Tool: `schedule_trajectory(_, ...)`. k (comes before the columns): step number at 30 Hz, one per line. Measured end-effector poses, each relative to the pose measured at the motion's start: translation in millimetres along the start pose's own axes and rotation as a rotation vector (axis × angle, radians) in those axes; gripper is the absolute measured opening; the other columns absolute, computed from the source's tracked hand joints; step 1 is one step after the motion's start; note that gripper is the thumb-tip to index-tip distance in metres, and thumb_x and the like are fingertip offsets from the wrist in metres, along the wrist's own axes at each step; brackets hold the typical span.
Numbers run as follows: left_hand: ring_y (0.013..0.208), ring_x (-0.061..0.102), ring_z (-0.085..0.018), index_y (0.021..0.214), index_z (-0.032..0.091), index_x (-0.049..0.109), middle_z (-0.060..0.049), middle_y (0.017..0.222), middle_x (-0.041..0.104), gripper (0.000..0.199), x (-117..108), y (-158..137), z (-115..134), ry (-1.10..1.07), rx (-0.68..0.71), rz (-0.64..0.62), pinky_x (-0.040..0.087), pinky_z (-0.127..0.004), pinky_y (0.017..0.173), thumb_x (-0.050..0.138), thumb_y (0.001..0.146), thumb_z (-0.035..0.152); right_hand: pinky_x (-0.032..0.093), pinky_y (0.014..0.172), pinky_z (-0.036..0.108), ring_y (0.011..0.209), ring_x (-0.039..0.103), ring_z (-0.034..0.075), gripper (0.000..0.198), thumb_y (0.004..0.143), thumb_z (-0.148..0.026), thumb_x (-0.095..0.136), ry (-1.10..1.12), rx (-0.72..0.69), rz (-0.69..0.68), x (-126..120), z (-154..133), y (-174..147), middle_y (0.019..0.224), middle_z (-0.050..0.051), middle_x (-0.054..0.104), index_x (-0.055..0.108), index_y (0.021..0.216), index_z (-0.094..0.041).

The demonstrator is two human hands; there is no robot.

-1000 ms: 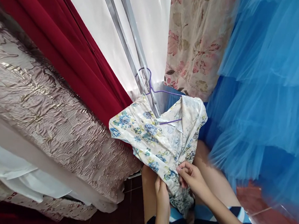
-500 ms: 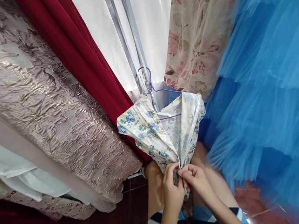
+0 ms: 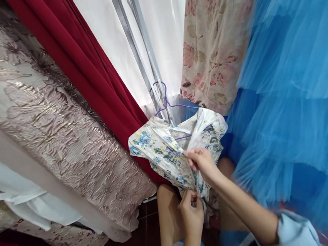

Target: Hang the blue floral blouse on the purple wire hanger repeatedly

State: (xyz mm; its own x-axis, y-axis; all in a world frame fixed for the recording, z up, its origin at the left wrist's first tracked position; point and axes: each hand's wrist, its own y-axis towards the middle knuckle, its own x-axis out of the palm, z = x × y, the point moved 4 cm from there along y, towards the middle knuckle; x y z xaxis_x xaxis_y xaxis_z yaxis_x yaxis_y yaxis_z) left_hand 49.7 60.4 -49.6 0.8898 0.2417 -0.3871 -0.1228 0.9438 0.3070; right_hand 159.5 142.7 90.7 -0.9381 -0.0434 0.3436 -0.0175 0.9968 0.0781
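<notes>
A white dress [image 3: 164, 154] with blue and yellow flowers hangs by its shoulders on a purple hanger [image 3: 176, 105] in front of my knees. Its front has a V-shaped opening at the neck. My left hand [image 3: 192, 209] is closed in a pinch on the cloth low on the front. Higher up, my right hand [image 3: 201, 162] pinches the edge of the neck opening between thumb and fingers. The lower part of the dress is partly hidden behind my hands and arms.
Grey metal poles [image 3: 132, 37] rise behind the hanger. At the left hang a dark red cloth [image 3: 83, 69] and a shiny embossed pinkish fabric [image 3: 66, 128]. On the right are a pink-flowered beige fabric [image 3: 217, 48] and a layered blue tulle skirt [image 3: 289, 99].
My right hand has moved up from beside my left hand to the neckline edge. My left hand stays low on the front, and the dress sits slightly lower in view.
</notes>
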Motion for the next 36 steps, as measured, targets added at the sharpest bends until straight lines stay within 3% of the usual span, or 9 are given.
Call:
schedule_trajectory(6,0.075,0.057,-0.019,0.074,0.020,0.055,-0.004,0.079,0.058,0.015,14,14,11,0.113,0.109,-0.180,0.041,-0.026,0.068,0.049,0.084,0.010,0.023,0.037,0.020,0.035,0.037,0.004,0.030,0.072,-0.029,0.071,0.048,-0.154,0.022,27,-87,74,0.044,-0.004,0.051,0.055,0.051,-0.015)
schedule_trajectory(11,0.075,0.059,-0.019,0.076,0.020,0.062,-0.005,0.081,0.061,0.016,11,21,9,0.169,0.118,-0.318,0.041,-0.026,0.068,0.051,0.083,0.011,0.023,0.038,0.020,0.036,0.039,0.004,0.025,0.072,-0.028,0.071,0.062,-0.167,-0.025,21,-110,78,0.049,-0.004,0.054,0.056,0.058,-0.015)
schedule_trajectory(14,0.080,0.062,-0.020,0.090,0.022,0.068,-0.005,0.087,0.066,0.012,-7,45,32,0.158,0.198,-0.357,0.043,-0.028,0.073,0.057,0.087,0.019,0.023,0.038,0.019,0.036,0.040,0.004,0.019,0.072,-0.030,0.069,0.062,-0.178,-0.064,15,-110,69,0.049,-0.005,0.054,0.060,0.066,-0.015)
schedule_trajectory(19,0.082,0.061,-0.018,0.135,0.020,0.054,-0.004,0.089,0.064,0.039,-67,121,127,0.005,0.382,0.005,0.048,-0.029,0.082,0.051,0.098,0.032,0.026,0.038,0.019,0.035,0.040,0.006,0.017,0.075,-0.030,0.068,-0.044,-0.241,-0.069,13,-104,57,0.044,-0.007,0.050,0.060,0.067,-0.016)
schedule_trajectory(21,0.078,0.060,-0.016,0.146,0.020,0.043,-0.003,0.087,0.063,0.045,-83,153,167,0.061,0.492,0.047,0.048,-0.029,0.079,0.040,0.103,0.034,0.028,0.039,0.020,0.035,0.039,0.007,0.019,0.077,-0.032,0.067,-0.086,-0.282,-0.097,16,-102,54,0.043,-0.007,0.049,0.060,0.069,-0.017)
schedule_trajectory(24,0.071,0.061,-0.016,0.121,0.018,0.063,-0.002,0.079,0.064,0.033,-88,188,206,0.289,0.636,-0.041,0.046,-0.027,0.072,0.041,0.103,0.035,0.027,0.040,0.020,0.036,0.037,0.007,0.020,0.081,-0.034,0.064,-0.170,-0.354,-0.106,16,-101,52,0.043,-0.007,0.047,0.057,0.071,-0.017)
schedule_trajectory(27,0.064,0.062,-0.016,0.090,0.016,0.066,0.000,0.069,0.063,0.027,-82,201,219,0.457,0.721,-0.036,0.044,-0.026,0.067,0.046,0.101,0.032,0.023,0.042,0.020,0.040,0.034,0.006,0.020,0.081,-0.032,0.063,-0.249,-0.427,-0.050,15,-98,55,0.047,-0.008,0.044,0.054,0.071,-0.018)
schedule_trajectory(31,0.064,0.065,-0.014,0.090,0.015,0.062,0.000,0.070,0.065,0.024,-89,203,229,0.408,0.719,0.126,0.048,-0.025,0.068,0.048,0.100,0.030,0.024,0.046,0.020,0.045,0.035,0.007,0.014,0.076,-0.026,0.059,-0.315,-0.423,0.002,12,-74,66,0.050,-0.007,0.045,0.053,0.067,-0.018)
schedule_trajectory(36,0.068,0.063,-0.014,0.091,0.015,0.063,-0.002,0.073,0.067,0.026,-161,225,221,0.284,0.547,0.529,0.050,-0.026,0.070,0.047,0.100,0.034,0.026,0.048,0.021,0.047,0.036,0.008,0.017,0.071,-0.026,0.056,-0.429,-0.294,0.060,-13,-26,62,0.049,-0.006,0.043,0.049,0.059,-0.019)
